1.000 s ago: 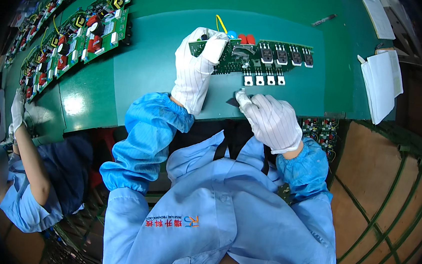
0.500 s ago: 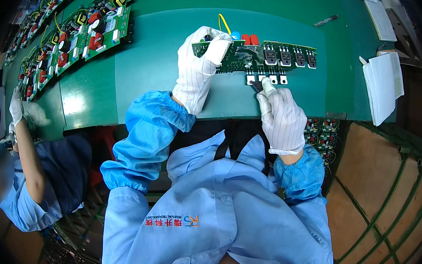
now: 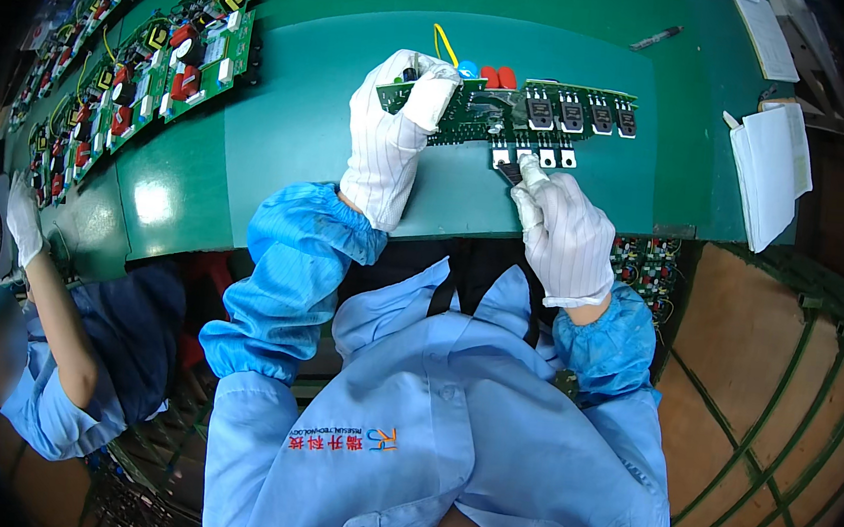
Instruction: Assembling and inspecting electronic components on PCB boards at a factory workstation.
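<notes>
A green circuit board (image 3: 466, 127) is tilted on the bench in front of me. My left hand (image 3: 388, 145), in a white striped glove, is closed round its left end. Several black transistors (image 3: 571, 116) stand in a row on the board's right part. Silver-tabbed transistors (image 3: 549, 158) stick out from its near edge. There, my gloved right hand (image 3: 570, 238) pinches a small dark tool (image 3: 510, 173), its tip against the leftmost tabs; its exact kind is unclear. Red capacitors (image 3: 500, 77) and a yellow wire loop (image 3: 446, 41) show behind the board.
Populated circuit boards (image 3: 205, 49) stand in rows at the far left of the green bench (image 3: 353, 17). A pen (image 3: 655, 38) lies at the far right, near white papers (image 3: 769, 173). On the left, a co-worker's gloved hand (image 3: 24, 219) is by the bench.
The board and both my hands have barely shifted; the dark tool's tip has moved slightly left along the tabs. The co-worker's hand has shifted slightly.
</notes>
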The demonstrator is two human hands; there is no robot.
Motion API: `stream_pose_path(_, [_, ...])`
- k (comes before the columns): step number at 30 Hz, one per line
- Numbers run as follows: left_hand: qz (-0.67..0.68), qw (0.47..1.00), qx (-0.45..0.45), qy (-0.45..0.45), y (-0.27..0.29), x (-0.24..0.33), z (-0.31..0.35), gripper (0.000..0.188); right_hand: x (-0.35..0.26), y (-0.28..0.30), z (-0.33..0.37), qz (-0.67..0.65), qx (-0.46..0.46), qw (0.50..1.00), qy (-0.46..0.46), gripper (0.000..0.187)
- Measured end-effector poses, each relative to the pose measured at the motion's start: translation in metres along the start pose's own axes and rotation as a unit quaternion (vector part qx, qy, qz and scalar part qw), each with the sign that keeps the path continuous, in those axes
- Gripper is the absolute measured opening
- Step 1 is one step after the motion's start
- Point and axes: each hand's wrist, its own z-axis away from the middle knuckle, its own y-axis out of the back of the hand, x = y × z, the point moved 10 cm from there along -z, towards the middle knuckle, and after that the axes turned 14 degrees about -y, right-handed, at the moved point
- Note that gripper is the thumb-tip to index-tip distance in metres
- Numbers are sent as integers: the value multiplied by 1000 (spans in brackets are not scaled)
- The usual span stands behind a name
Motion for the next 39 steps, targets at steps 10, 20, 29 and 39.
stream_pose_path(10, [-46, 999, -11, -24, 0, 9, -3, 24, -3, 5, -3, 28, 37, 999, 3, 21])
stream_pose_path(20, [-7, 1000, 3, 0, 2, 9, 1, 22, -20, 4, 1, -9, -18, 999, 43, 23])
stream_pose_path(29, [-46, 998, -9, -39, -1, 19, -1, 22, -3, 4, -2, 43, 50, 998, -4, 21])
stream_pose_path(39, [-35, 999, -13, -30, -1, 16, -2, 22, -4, 1, -2, -14, -4, 1000, -1, 20])
